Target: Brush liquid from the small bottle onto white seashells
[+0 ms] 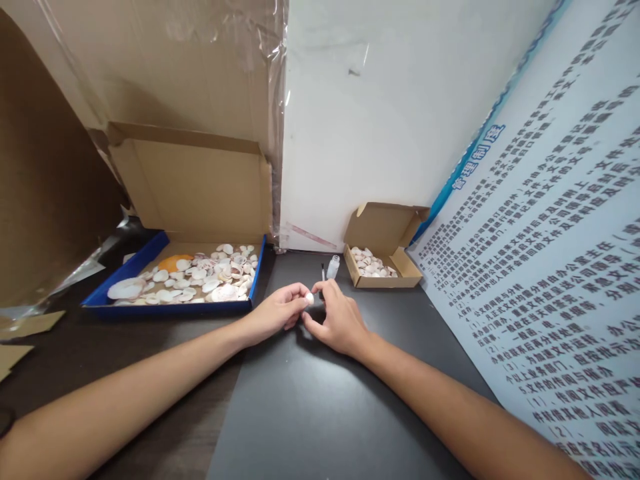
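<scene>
My left hand [278, 311] is closed in a pinch, with a small white shell [310, 299] at its thumb and fingertips. Close against the shell, on its right, is my right hand [339, 319]; its index finger is bent and its thumb reaches out below, apart from it. Nothing shows clearly between those two fingers. Just behind the right hand a thin dark-tipped stick, like a small brush [323, 272], points away from me; its near end is hidden. Beside it is a small translucent bottle [333, 268] with its mouth uncovered.
At the left stands a blue-edged cardboard box [173, 309], lid up, holding many white shells [220, 273] and an orange one [175, 263]. A smaller cardboard box [387, 283] of shells stands at back right. A printed board [550, 253] borders the right side of the dark table [320, 413].
</scene>
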Available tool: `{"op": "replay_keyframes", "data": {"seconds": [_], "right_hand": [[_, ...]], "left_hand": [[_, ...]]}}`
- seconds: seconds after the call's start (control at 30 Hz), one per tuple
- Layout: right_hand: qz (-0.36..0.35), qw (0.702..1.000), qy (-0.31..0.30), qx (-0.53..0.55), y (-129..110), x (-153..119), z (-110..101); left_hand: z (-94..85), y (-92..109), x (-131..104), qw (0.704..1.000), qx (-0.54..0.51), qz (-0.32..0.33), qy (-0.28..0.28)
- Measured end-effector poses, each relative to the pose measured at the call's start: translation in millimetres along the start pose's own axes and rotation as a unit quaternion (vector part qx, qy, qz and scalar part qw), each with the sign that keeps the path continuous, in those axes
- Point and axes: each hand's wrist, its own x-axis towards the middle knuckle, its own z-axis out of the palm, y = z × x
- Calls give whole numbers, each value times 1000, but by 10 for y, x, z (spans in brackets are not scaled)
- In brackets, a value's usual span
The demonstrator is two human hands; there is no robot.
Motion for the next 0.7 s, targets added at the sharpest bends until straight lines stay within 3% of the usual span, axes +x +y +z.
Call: {"op": "replay_keyframes", "data": {"seconds": [0.4,0.7], "right_hand": [[-68,988,5,-138,24,14,-38],[-123,971,15,-203,22,19,-58]], "left_hand": [[46,79,-51,997,59,-45,3],[45,119,-107,997,62,-27,-25]]}}
